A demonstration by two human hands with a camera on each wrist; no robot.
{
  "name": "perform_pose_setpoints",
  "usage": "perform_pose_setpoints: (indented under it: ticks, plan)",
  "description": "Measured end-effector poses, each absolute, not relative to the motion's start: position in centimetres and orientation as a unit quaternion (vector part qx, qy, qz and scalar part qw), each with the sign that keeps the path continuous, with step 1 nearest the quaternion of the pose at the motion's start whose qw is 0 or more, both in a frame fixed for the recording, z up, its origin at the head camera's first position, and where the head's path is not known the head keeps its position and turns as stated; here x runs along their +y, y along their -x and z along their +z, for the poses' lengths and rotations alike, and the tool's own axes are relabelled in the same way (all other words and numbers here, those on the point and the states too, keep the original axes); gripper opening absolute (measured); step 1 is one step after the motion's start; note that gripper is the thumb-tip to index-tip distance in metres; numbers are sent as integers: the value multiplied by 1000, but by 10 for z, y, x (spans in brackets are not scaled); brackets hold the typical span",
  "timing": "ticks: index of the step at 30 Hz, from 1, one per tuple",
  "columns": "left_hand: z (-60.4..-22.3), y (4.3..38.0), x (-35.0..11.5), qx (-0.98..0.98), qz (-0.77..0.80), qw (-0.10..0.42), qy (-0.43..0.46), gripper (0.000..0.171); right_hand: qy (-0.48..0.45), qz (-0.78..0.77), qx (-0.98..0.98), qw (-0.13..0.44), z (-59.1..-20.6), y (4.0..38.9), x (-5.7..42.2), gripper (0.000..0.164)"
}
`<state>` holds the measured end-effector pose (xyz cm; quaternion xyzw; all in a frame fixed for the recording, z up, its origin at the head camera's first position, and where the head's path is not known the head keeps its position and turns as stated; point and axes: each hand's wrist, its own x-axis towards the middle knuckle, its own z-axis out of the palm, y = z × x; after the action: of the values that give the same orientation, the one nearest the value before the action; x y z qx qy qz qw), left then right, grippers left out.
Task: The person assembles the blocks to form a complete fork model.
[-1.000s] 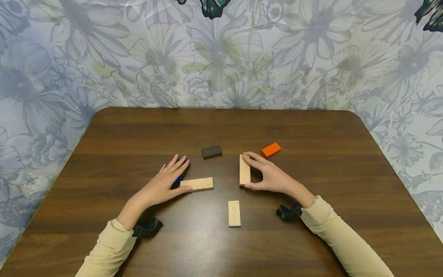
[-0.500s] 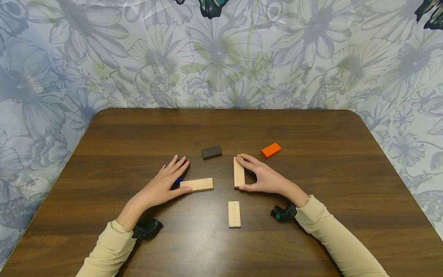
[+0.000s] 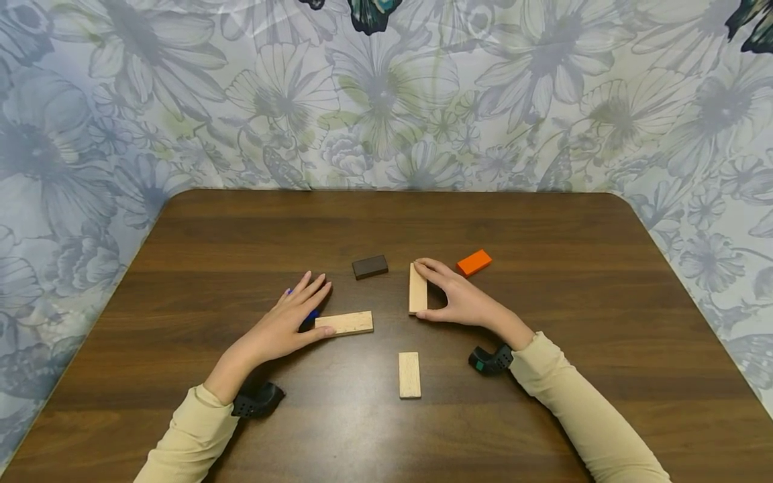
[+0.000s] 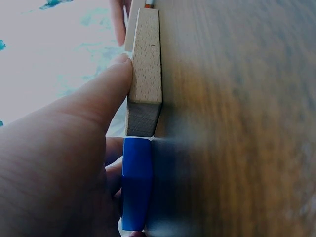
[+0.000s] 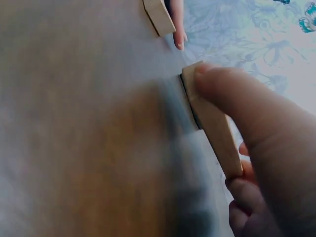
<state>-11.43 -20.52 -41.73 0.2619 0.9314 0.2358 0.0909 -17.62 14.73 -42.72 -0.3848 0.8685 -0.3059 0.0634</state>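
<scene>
near the middle of the brown wooden table (image 3: 350, 443), the right hand (image 3: 461, 300) grips a pale, oblong wooden block (image 3: 418, 288) between thumb and fingers; over the last second it has shifted the block leftward, then slightly away from the person, so its place seems unsettled. the left hand (image 3: 279, 330) lies as before, fingers straight, partly hiding a smooth blue rectangular block (image 4: 137, 182), thumb touching a second pale, oblong wooden block (image 3: 351, 323). no container is in view.
</scene>
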Motion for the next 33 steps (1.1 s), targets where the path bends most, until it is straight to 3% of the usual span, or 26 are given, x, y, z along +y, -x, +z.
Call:
perform_pose_setpoints:
  ticks: [9,23,28,33]
  plan:
    - [-417,114,-206,932,236,91,-259,83,414,-301,853,103,-430,182,149,79]
    - [-417,115,-204,931,241,92,-258,84,419,-303,855,34,-444,150,156,59]
    - [-414,116,-207,925,255,90,-265,91,429,-296,853,33,-444,149,157,57]
    - [-408,116,-210,916,265,55,-296,74,429,-294,853,47,-442,149,157,59]
